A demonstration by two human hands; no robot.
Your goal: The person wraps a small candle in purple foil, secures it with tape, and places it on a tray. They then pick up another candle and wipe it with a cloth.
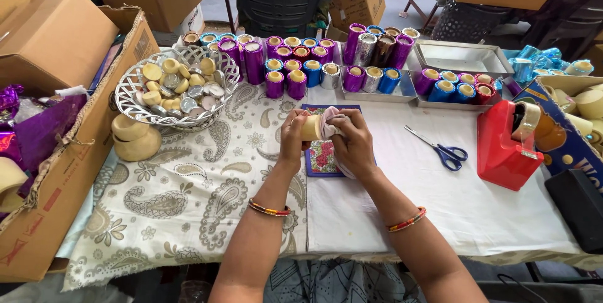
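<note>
The left hand (pixel 293 138) is closed around a short cream-coloured cylinder (pixel 310 127), gripping it by its side just above the table. The right hand (pixel 353 146) is clamped on a piece of pale cloth (pixel 330 122), pressing it against the end of that cylinder, so the two hands meet around it. Directly under them lies a small floral mat (pixel 322 155) with a blue border (mostly covered by the hands). Both wrists carry thin red and gold bangles (pixel 269 209).

The table is spread with a paisley cloth (pixel 188 196) on the left half and a plain white sheet (pixel 452 202) on the right half. To the right of the hands, well apart from them, blue-handled scissors (pixel 443 149) lie on the white sheet, and beyond those stands a red tape dispenser (pixel 505 146).

Along the far edge stand rows of foil-wrapped cylinders (pixel 295 64) in purple, blue, silver and red, some on metal trays (pixel 461 58). At the far left a silver wire basket (pixel 176 86) holds small round pieces, with two bare cream blocks (pixel 135 136) just beside it. An open cardboard box (pixel 63 152) with purple foil inside stands at the left edge of the table.
</note>
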